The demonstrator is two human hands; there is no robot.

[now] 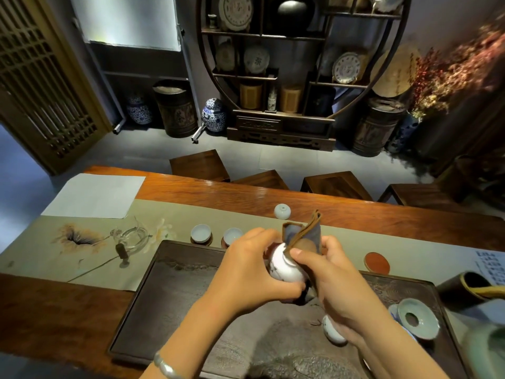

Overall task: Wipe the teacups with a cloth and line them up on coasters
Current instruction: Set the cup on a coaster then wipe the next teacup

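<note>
- Left hand (252,272) curled round a white teacup (284,266), held tipped on its side above the middle of the dark tea tray (175,296).
- Right hand (336,285) pinching a folded brown-and-grey cloth (303,236) between thumb and fingers, pressed against the cup's upper side.
- Two pale teacups (200,233) (232,236) standing side by side on coasters, just beyond the tray's far edge, on the olive table runner (153,214).
- One bare red-brown coaster (377,263) further right on the runner, near the tray's far right corner.
- Another white cup (333,330) lying on the tray, partly hidden beneath the right wrist.
- Small white lidded piece (282,211) standing at the runner's far edge.
- Glass pitcher (134,239) resting left of the tray.
- White sheet (95,195) at the table's far left corner.
- Printed paper (492,266) at the right edge; writing too small to read.
- Silver bangle (166,366) on the left wrist.
</note>
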